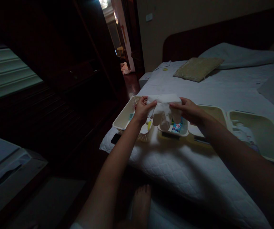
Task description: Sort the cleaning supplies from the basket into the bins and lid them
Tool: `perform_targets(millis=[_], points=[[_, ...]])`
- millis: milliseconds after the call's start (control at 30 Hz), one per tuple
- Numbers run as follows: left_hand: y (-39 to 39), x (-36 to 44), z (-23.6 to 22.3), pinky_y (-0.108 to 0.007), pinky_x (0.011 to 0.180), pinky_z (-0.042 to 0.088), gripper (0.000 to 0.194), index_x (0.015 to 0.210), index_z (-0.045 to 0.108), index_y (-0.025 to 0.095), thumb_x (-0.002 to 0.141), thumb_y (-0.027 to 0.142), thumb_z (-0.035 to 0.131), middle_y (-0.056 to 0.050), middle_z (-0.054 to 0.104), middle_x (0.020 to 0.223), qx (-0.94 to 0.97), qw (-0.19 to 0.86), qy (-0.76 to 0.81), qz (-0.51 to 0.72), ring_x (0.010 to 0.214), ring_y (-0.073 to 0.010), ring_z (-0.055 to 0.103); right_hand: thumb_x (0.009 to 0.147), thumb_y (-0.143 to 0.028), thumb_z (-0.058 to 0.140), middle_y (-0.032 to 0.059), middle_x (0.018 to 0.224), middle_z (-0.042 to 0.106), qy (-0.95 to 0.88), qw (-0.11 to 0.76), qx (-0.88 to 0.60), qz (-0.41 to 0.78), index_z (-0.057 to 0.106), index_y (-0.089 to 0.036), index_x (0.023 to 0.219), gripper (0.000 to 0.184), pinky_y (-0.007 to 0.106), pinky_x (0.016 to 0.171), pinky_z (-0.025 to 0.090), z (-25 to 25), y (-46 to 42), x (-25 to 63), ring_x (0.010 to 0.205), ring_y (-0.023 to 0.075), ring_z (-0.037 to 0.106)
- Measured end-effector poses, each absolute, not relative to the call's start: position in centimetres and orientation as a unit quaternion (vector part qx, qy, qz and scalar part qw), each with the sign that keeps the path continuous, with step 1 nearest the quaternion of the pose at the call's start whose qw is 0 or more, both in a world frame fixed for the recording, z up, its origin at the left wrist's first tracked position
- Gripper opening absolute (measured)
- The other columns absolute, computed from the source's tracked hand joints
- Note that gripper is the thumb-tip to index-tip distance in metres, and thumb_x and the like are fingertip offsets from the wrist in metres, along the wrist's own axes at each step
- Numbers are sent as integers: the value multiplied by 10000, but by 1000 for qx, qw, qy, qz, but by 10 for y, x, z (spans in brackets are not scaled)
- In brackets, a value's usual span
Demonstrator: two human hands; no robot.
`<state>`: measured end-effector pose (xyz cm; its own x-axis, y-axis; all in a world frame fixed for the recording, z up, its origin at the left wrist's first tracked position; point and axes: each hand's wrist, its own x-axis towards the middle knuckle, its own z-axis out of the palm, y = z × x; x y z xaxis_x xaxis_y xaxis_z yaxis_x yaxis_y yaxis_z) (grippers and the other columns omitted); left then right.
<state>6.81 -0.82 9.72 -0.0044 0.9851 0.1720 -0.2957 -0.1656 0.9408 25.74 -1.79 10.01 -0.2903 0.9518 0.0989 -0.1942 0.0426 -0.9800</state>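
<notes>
Between both hands, a thin white cloth-like piece (pixel 164 106) is stretched along its upper edge, its lower part hanging in loose lobes. I cannot make out its exact kind. My left hand (pixel 143 110) pinches the left end and my right hand (pixel 187 109) pinches the right end. Below and left stands a cream perforated basket (pixel 121 119) with small items inside, one of them yellow (pixel 149 124). Under the cloth is a smaller cream tray (pixel 185 129) holding a blue printed packet (pixel 177 126), partly covered from view by the cloth.
Further right, a cream bin (pixel 214 113) and another with white bottles (pixel 243 130) stand on the white quilted bed (pixel 170 159). A dark phone-like object (pixel 115 138) lies by the basket. Behind are a beige cushion (pixel 196 68) and a pillow (pixel 237 55). A bare foot (pixel 141 202) shows below.
</notes>
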Motion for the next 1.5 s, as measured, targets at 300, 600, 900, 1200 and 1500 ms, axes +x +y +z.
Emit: perform_targets(millis=[300, 600, 900, 1200, 1500], points=[[-14, 69, 91, -270, 696, 493, 461, 981, 574, 207, 588, 284, 802, -26, 657, 979, 452, 610, 370, 536, 796, -149, 637, 530, -422, 839, 4, 777, 672, -537, 534, -378, 532, 602, -193, 821, 439, 274, 632, 484, 101, -12, 255, 655, 142, 597], [-2, 72, 81, -380, 934, 476, 887, 1349, 405, 262, 574, 243, 836, -62, 657, 1143, 474, 520, 355, 615, 1064, -235, 624, 589, -380, 785, 32, 921, 665, -589, 561, -452, 367, 401, -263, 1290, 808, 337, 613, 528, 90, -4, 257, 750, 219, 645], [-1, 64, 82, -421, 997, 439, 470, 1044, 694, 185, 604, 313, 801, -73, 679, 1115, 534, 472, 367, 598, 1132, -264, 586, 726, -352, 677, 87, 954, 695, -683, 517, -441, 266, 694, -173, 1033, 356, 372, 733, 536, 98, -7, 257, 830, 223, 639], [3, 64, 84, -373, 986, 446, 385, 984, 703, 167, 604, 147, 764, -79, 693, 1084, 599, 372, 404, 583, 1061, -223, 614, 741, -343, 673, 97, 932, 689, -728, 490, -457, 143, 707, -159, 1028, 342, 384, 733, 513, 94, 2, 263, 827, 230, 623], [1, 64, 91, -341, 904, 463, 91, 743, 696, 163, 659, 127, 698, -66, 638, 941, 660, 215, 473, 543, 968, -199, 597, 794, -305, 642, 100, 932, 591, -757, 451, -469, 55, 724, -193, 868, 157, 421, 825, 481, 96, 5, 268, 919, 248, 583]])
